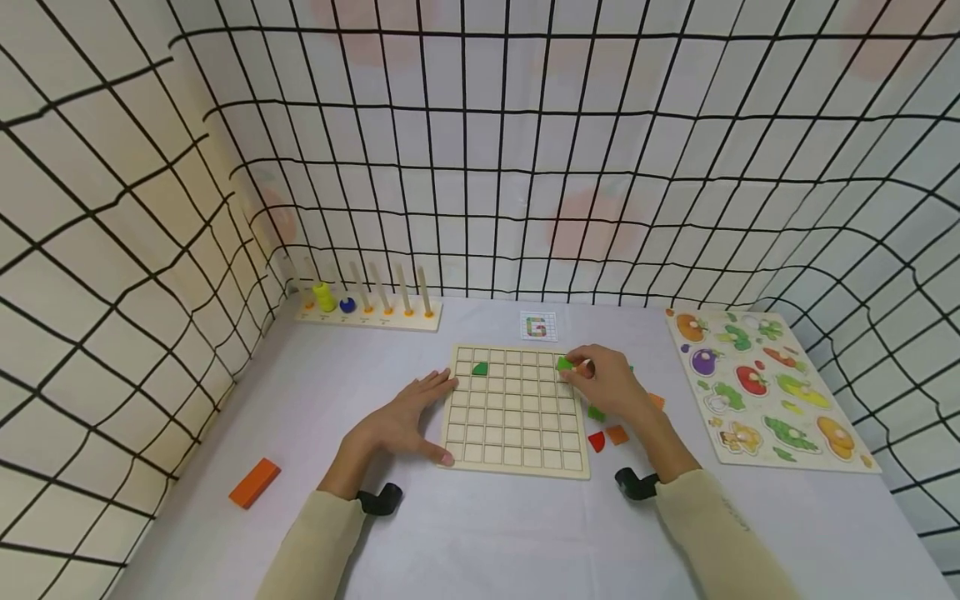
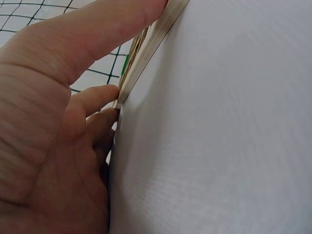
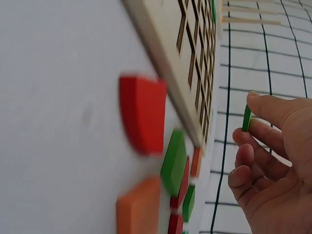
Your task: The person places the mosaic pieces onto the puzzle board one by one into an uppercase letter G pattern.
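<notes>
A wooden grid board (image 1: 516,412) lies on the table, with one green quarter-round tile (image 1: 480,369) in a cell near its upper left. My left hand (image 1: 401,421) spreads along the board's left side, fingertips and thumb at the edge, as the left wrist view (image 2: 53,122) also shows. Over the board's upper right corner, my right hand (image 1: 606,379) pinches a green tile (image 3: 247,118) between thumb and index finger. Just right of the board lie a red quarter-round tile (image 3: 142,114), an orange tile (image 1: 617,434) and a green tile (image 3: 174,161), partly beneath my right hand.
A small pattern card (image 1: 538,326) lies behind the board. At the back left stands a peg stand (image 1: 367,317) with a few rings. A vegetable puzzle board (image 1: 772,387) is at right, an orange block (image 1: 254,483) at left. Black netting (image 1: 495,167) surrounds the table.
</notes>
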